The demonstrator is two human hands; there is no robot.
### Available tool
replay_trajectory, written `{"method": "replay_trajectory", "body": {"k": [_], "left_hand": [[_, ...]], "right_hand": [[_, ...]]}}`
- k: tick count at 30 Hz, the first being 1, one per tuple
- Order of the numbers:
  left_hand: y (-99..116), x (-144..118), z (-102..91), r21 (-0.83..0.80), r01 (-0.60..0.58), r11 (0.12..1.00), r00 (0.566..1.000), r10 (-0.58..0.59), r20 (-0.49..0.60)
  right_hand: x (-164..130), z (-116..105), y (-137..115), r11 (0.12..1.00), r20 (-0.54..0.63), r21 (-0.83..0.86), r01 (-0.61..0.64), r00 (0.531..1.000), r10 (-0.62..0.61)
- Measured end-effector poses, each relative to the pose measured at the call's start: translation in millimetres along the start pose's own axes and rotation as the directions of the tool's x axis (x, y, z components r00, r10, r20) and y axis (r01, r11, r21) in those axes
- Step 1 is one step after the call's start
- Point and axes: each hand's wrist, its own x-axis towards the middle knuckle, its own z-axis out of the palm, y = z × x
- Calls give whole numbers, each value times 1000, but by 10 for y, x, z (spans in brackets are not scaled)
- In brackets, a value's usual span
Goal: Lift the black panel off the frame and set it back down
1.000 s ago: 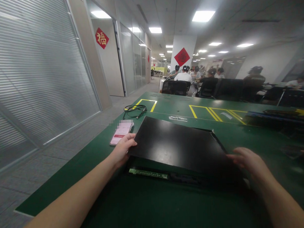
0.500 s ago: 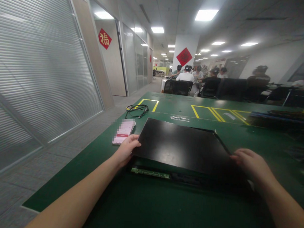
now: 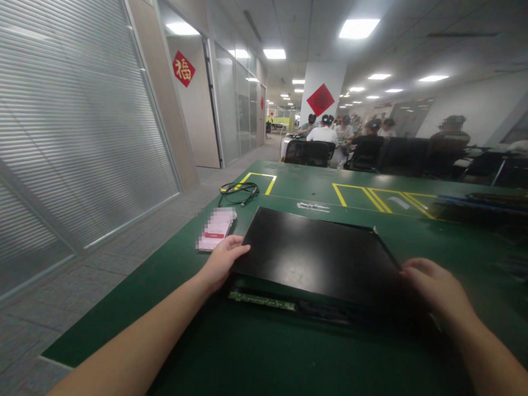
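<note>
A flat black panel lies on the green table in front of me, its near edge raised a little above a black frame that carries a narrow green circuit strip. My left hand grips the panel's near left corner. My right hand holds its near right corner, fingers curled over the edge.
A phone with a lit screen lies just left of the panel. A coiled black cable rests farther back. Yellow tape boxes mark the table. Dark items lie at the right edge. Seated people and black chairs are beyond.
The hands stay on the panel's corners; the left fingers have slid slightly farther onto its edge. The view shifted a little.
</note>
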Motion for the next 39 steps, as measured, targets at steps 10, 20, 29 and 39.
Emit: {"method": "replay_trajectory", "body": {"k": [10,20,29,39], "left_hand": [[-50,48,-57,5,0,1000,999,-1,39],[-73,70,-91,-15,20,1000,993,-18,115],[-50,47,-79,-42,22,999,991,-16,135],[-42,35,-71,-42,14,999,994,-9,111]], "right_hand": [[-110,-31,-139,998,-1,-68,-4,1000,4],[-94,-4,-89,991,1,-121,48,999,-48],[-53,-4,-39,989,-23,-119,85,996,-88],[-39,-22,-28,987,9,-131,89,996,-89]]}}
